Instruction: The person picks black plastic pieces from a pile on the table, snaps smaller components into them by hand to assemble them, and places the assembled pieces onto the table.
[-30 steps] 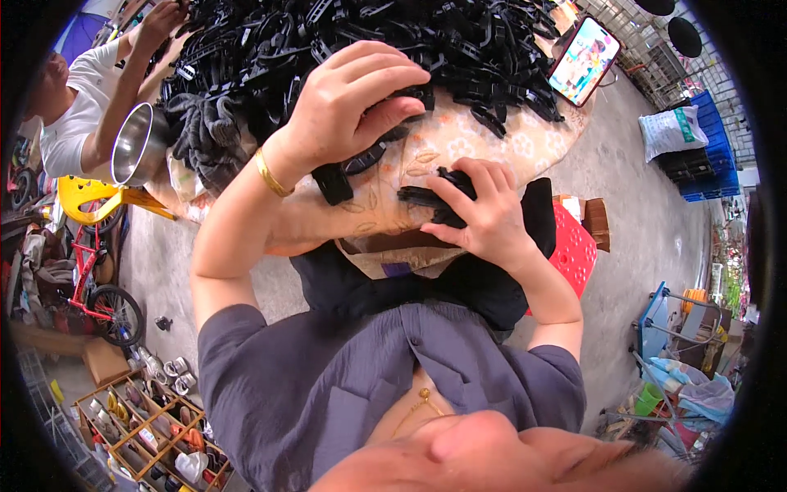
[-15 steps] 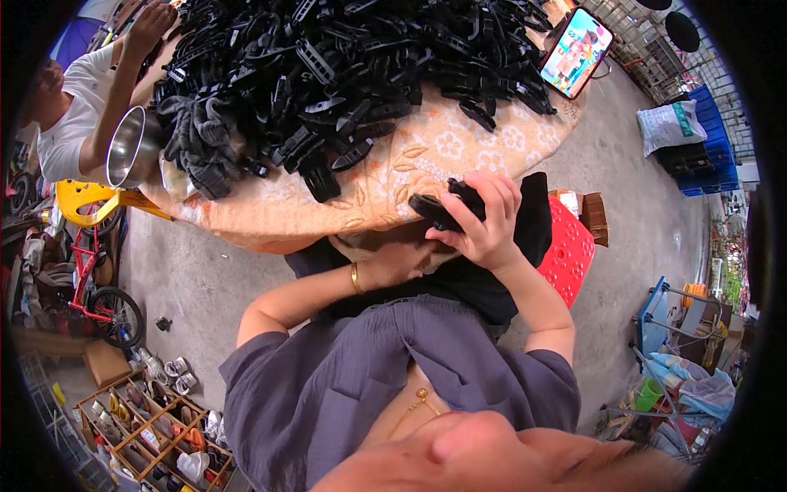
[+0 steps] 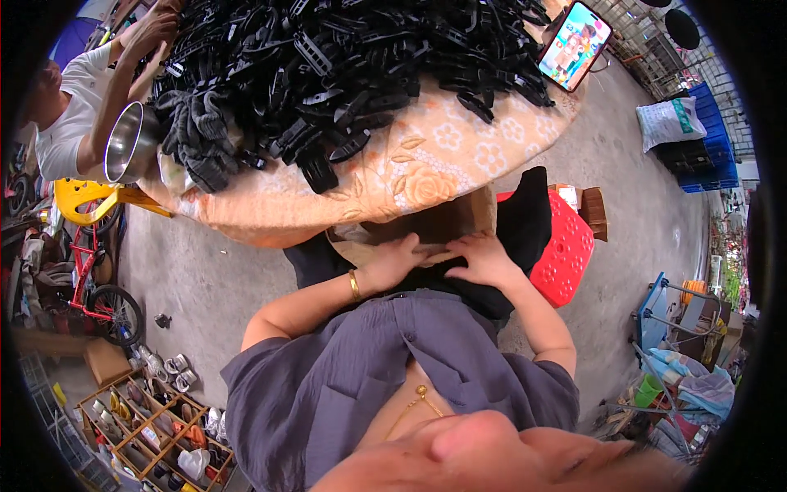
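A tan, open-topped container (image 3: pixel 485 215), like a cardboard box or stiff sack, sits in my lap under the table edge. My left hand (image 3: pixel 395 262), with a gold bangle at the wrist, grips its near rim. My right hand (image 3: pixel 485 261) lies at the same rim, thumb and fingers apart, with nothing seen in it. The fingertips of both hands come close together. The container's inside is dark and mostly hidden. On the table, a large heap of black plastic pieces (image 3: pixel 328 78) lies beyond my hands, some curved and slotted.
A flowered orange cloth (image 3: pixel 279 215) covers the table. On it are dark grey gloves (image 3: pixel 201 139), a steel bowl (image 3: pixel 127 148) and a lit phone (image 3: pixel 575 45). Across to the left, another person (image 3: pixel 78 123) works at the heap. A red stool (image 3: pixel 566 254) stands to my right.
My right hand has come down from the table edge to the container's rim. The black pieces it held are out of sight. My left hand has stayed near the rim.
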Motion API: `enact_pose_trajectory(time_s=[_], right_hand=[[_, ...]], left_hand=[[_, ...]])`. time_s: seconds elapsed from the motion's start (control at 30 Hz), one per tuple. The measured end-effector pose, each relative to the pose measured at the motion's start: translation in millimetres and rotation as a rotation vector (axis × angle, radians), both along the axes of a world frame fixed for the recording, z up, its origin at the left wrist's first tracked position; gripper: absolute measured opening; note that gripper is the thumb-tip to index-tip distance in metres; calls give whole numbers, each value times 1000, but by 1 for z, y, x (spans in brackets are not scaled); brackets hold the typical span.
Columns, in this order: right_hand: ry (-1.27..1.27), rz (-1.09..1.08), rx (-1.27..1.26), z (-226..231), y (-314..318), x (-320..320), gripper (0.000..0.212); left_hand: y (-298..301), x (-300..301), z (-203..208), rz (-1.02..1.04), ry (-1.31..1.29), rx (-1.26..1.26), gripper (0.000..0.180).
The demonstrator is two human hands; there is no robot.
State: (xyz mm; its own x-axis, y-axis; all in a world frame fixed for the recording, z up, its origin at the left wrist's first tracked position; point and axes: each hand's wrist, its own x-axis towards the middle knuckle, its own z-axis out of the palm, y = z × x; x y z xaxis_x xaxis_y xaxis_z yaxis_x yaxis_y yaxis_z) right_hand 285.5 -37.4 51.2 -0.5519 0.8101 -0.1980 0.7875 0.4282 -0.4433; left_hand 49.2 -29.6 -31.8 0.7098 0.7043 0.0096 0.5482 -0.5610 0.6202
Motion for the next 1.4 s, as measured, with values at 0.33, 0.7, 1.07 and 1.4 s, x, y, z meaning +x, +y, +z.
enact_pose_trajectory(time_s=[0.33,0.7,1.07,1.4], right_hand=[[324,-699,394,-62,17,3,42],[887,-1032,-146,-103,11,4,14],[194,-683,305,-34,-5,28,11],[18,-153,0,-43,17,-16,44]], left_hand=[[1,-16,14,-31,-124,395,27],[20,-5,2,226,-82,-391,91],[45,-4,-22,186,13,376,47],[21,-3,2,16,-32,464,48]])
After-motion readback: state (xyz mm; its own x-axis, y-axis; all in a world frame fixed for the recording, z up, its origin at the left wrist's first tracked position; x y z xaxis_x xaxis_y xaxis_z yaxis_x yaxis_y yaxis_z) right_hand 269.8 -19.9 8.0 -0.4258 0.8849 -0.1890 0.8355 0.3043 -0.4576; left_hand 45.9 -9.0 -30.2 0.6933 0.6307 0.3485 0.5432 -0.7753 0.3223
